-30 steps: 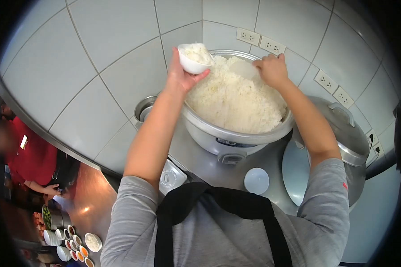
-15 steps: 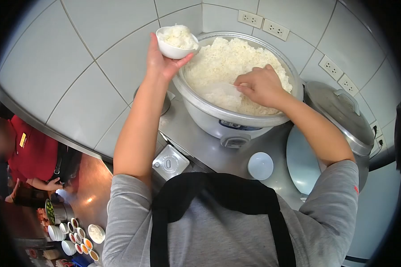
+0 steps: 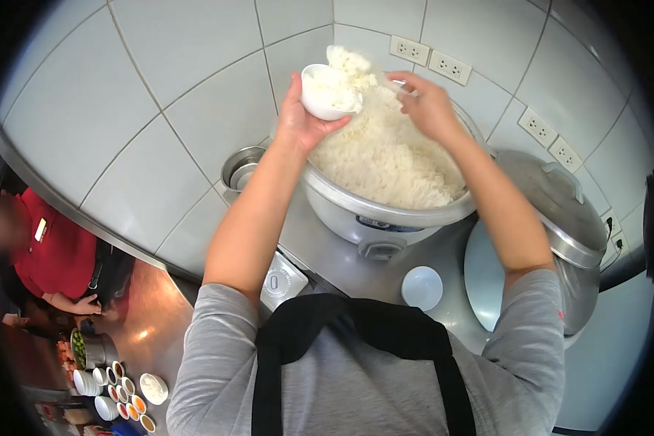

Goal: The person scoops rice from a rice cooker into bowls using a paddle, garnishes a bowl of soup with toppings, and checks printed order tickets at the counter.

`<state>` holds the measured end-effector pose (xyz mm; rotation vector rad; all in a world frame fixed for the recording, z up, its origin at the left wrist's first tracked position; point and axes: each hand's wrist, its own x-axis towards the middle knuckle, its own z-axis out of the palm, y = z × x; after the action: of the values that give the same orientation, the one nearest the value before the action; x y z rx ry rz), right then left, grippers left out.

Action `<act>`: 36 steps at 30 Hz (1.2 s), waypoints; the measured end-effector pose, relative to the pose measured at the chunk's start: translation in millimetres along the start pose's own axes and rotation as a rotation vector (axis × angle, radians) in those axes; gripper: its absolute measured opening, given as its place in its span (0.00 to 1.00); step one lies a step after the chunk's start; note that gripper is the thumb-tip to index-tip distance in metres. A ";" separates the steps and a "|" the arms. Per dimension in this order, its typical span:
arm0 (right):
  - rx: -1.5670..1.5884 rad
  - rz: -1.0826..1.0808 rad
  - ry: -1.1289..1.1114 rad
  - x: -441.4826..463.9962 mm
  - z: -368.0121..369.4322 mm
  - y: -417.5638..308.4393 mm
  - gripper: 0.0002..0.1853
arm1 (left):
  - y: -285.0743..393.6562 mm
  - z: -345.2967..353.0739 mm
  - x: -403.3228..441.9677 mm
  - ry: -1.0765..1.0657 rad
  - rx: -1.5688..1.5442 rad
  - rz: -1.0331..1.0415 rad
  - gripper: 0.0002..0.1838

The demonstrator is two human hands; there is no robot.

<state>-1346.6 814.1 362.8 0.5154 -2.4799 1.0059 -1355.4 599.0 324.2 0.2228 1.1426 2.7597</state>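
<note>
In my left hand (image 3: 305, 120) is a white bowl (image 3: 328, 109) with rice in it, tilted toward the right. A clump of rice (image 3: 350, 64) stands at the bowl's upper right edge. My right hand (image 3: 421, 102) is closed on a pale paddle, which is blurred and mostly covered by rice, just right of the bowl. Both hands are over or beside the large cooker (image 3: 341, 218), which is filled with white rice (image 3: 392, 163).
An empty white bowl (image 3: 421, 288) sits on the steel counter before the cooker. Right of it are a metal lid (image 3: 552, 192) and a pale round tray (image 3: 481, 280). At left are a metal pot (image 3: 241, 168), a scale-like box (image 3: 282, 282) and a person in red (image 3: 62, 251).
My right hand has moved from low in the cooker up toward the bowl, with rice now at the bowl's edge. My left hand and its bowl have shifted right and down in view.
</note>
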 end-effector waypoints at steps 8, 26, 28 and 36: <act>-0.361 -0.423 0.054 -3.3 -12.0 -10.9 0.20 | -0.9 -4.3 4.1 -0.060 0.039 -0.019 0.32; -0.391 -0.493 0.214 -18.5 21.6 -7.5 0.24 | -5.1 6.0 -0.8 0.041 -0.021 -0.046 0.35; -0.355 -0.443 0.180 -4.9 2.4 -11.3 0.24 | -7.0 0.4 -3.8 0.003 -0.001 -0.049 0.34; -0.829 -0.382 -0.004 62.6 -49.8 6.7 0.25 | 3.4 0.6 -10.9 -0.251 0.131 -0.084 0.36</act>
<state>-1391.1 843.1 422.9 0.6510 -2.3872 -0.1850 -1344.9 595.0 326.1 0.5082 1.2332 2.4999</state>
